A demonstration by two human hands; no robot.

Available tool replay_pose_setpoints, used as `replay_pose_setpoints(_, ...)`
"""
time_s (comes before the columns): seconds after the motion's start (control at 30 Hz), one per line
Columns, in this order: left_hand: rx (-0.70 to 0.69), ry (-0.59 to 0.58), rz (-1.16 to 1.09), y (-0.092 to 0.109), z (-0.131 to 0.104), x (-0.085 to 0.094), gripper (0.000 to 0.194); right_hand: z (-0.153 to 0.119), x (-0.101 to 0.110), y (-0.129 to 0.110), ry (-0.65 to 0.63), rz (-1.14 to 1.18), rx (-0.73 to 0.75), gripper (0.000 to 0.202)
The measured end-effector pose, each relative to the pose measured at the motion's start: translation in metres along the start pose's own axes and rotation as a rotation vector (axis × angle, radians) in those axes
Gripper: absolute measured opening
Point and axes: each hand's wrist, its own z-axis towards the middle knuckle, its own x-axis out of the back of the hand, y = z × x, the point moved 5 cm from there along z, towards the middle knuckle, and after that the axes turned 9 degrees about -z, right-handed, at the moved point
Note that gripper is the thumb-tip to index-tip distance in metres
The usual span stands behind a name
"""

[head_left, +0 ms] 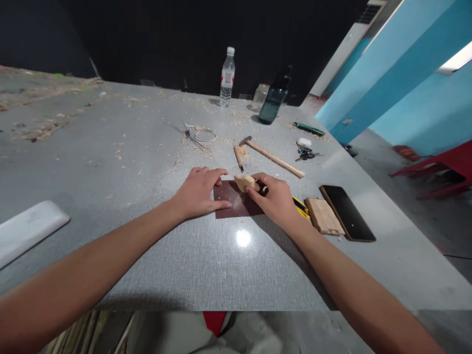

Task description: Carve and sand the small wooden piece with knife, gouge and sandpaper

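Observation:
A dark red sheet of sandpaper [236, 207] lies flat on the grey table in front of me. My left hand [201, 191] rests at its left edge, thumb and fingers spread apart on the sheet, with nothing in the grasp. Over the right part of the sandpaper, my right hand [271, 194] pinches a small pale carved piece of wood [244, 183] between thumb and fingers. The wood sits at or just above the sheet; I cannot tell whether it touches. My fingers hide its right end.
Behind the sheet lie a hammer [275, 158] and a wooden-handled tool [238, 156]. To the right are a yellow utility knife [301, 207], a wood block [323, 216], a phone [348, 212] and keys [306, 153]. Farther back stand a water bottle [227, 78] and dark bottle [273, 103].

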Motion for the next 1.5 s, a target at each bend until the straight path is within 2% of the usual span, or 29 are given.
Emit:
replay_pose_setpoints(0.43,-0.023,-0.018,0.007,0.004,0.0,0.0,0.076,-0.004,0.0,-0.008,0.044,0.041,0.083,0.023)
replay_pose_setpoints(0.77,-0.038,-0.016,0.034,0.003,-0.001,-0.001,0.076,-0.006,-0.001,-0.011,0.04,0.068,0.078,0.03)
replay_pose_setpoints(1.03,-0.052,-0.023,0.029,0.003,0.0,-0.001,0.074,-0.007,-0.003,-0.01,0.015,0.113,0.027,0.022)
replay_pose_setpoints(1.3,-0.047,-0.027,0.022,0.005,0.0,0.001,0.072,-0.003,-0.01,0.002,-0.034,0.275,-0.125,0.025)
replay_pose_setpoints(1.5,-0.103,-0.011,0.067,0.005,-0.002,-0.001,0.072,-0.005,-0.011,-0.002,-0.022,0.339,-0.081,0.025)
